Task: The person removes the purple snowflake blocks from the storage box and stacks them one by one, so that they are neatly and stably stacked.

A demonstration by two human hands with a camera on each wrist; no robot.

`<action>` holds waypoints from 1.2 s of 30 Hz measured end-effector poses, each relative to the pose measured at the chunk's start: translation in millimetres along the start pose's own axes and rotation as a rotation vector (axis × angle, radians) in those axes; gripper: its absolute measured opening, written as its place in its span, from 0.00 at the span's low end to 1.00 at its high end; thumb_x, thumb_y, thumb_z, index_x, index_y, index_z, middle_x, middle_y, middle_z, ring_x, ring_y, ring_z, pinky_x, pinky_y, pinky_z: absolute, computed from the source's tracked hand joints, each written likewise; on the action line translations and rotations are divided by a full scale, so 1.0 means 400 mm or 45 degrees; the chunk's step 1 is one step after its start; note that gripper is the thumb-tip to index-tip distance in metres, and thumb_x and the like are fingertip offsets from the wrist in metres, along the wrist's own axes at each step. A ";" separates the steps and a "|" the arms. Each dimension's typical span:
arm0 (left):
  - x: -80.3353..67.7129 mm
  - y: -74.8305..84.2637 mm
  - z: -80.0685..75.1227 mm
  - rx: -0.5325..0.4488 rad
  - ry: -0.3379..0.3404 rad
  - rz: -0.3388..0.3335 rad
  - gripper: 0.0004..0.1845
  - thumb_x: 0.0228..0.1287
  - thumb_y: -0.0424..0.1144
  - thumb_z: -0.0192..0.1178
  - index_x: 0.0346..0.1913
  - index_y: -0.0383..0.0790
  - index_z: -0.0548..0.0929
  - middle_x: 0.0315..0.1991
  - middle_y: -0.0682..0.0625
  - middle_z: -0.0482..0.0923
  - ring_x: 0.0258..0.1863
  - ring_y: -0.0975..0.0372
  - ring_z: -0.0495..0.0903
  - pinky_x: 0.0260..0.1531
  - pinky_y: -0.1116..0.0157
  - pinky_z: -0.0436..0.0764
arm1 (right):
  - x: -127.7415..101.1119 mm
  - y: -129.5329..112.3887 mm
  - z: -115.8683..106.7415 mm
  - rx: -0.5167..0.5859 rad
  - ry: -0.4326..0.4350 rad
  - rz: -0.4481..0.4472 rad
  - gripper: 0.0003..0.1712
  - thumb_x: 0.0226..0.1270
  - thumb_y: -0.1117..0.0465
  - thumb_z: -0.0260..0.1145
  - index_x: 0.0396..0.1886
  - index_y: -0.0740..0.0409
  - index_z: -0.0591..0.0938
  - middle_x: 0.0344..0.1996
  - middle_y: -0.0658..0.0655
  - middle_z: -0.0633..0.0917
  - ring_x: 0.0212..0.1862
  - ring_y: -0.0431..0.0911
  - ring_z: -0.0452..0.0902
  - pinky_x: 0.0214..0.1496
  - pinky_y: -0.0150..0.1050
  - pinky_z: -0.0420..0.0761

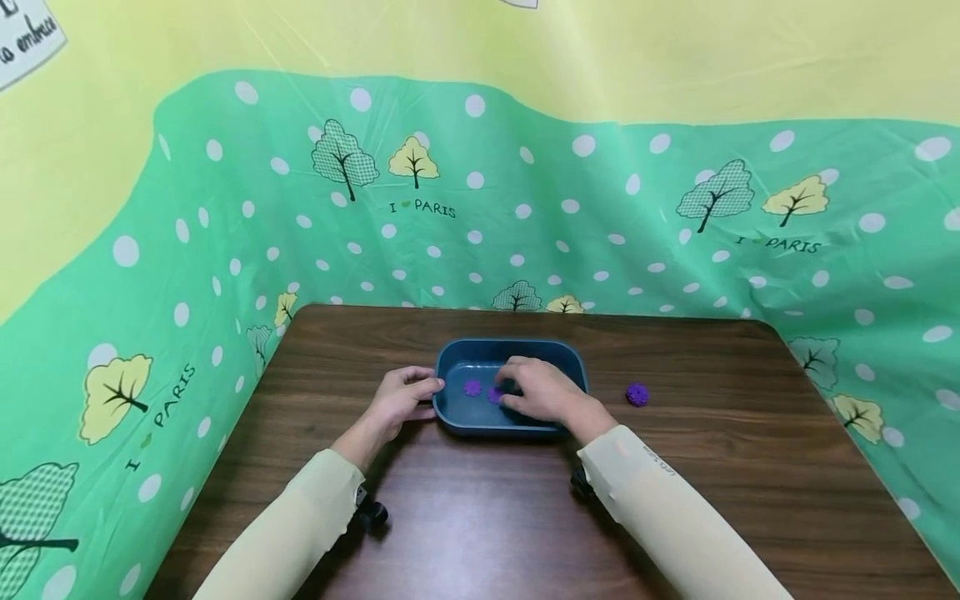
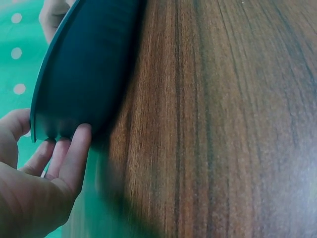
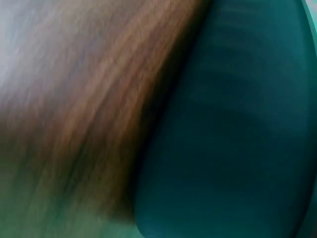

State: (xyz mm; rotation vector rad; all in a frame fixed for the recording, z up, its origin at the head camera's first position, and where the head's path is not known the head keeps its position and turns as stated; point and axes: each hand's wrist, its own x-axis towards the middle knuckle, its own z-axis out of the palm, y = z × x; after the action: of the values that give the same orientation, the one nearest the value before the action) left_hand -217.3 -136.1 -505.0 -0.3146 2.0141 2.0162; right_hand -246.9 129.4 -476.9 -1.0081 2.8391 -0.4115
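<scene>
Right hand (image 1: 543, 392) is reaching down into the blue tray (image 1: 457, 417), fingers curling over a purple piece (image 1: 493, 395) directly beneath, grasp unconfirmed; left hand (image 1: 401, 402) is bracing the tray's left wall, fingers straight.

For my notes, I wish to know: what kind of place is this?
Probably a staged indoor tabletop setup: a wooden table ringed by a green printed plastic sheet, holding a blue tray.

The right hand (image 1: 542, 392) hides part of the tray (image 1: 459, 417) and what its fingers touch. The right wrist view is all blurry.
</scene>
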 end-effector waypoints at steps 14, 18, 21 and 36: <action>-0.002 0.002 0.000 -0.003 -0.006 -0.006 0.25 0.59 0.39 0.68 0.58 0.34 0.78 0.47 0.41 0.80 0.41 0.55 0.82 0.39 0.55 0.87 | 0.027 -0.009 0.026 -0.064 -0.052 -0.021 0.15 0.62 0.49 0.69 0.46 0.47 0.86 0.43 0.44 0.80 0.46 0.41 0.78 0.51 0.41 0.82; -0.001 0.000 0.000 -0.006 -0.008 -0.004 0.25 0.59 0.38 0.68 0.58 0.34 0.78 0.47 0.41 0.80 0.41 0.55 0.82 0.39 0.55 0.87 | 0.028 -0.010 0.029 -0.057 -0.043 -0.027 0.12 0.61 0.50 0.70 0.42 0.46 0.87 0.42 0.43 0.81 0.44 0.40 0.78 0.49 0.40 0.82; -0.001 0.001 0.000 -0.004 -0.008 -0.004 0.24 0.59 0.38 0.68 0.58 0.34 0.78 0.46 0.41 0.80 0.41 0.55 0.82 0.38 0.55 0.87 | 0.029 -0.011 0.029 -0.054 -0.049 -0.017 0.11 0.61 0.50 0.70 0.42 0.44 0.86 0.41 0.42 0.81 0.42 0.39 0.77 0.47 0.39 0.81; -0.013 0.016 -0.001 0.008 -0.058 -0.026 0.27 0.61 0.37 0.66 0.62 0.32 0.74 0.48 0.41 0.79 0.50 0.47 0.79 0.44 0.52 0.85 | 0.016 0.001 0.032 -0.066 -0.031 0.001 0.14 0.62 0.48 0.68 0.46 0.44 0.84 0.38 0.41 0.78 0.37 0.37 0.73 0.43 0.35 0.79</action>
State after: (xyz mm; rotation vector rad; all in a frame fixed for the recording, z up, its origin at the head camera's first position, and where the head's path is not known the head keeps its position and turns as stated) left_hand -214.7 -136.8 -497.2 -0.2842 1.9811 1.9863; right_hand -249.8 122.7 -489.1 -1.0143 2.8420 -0.3253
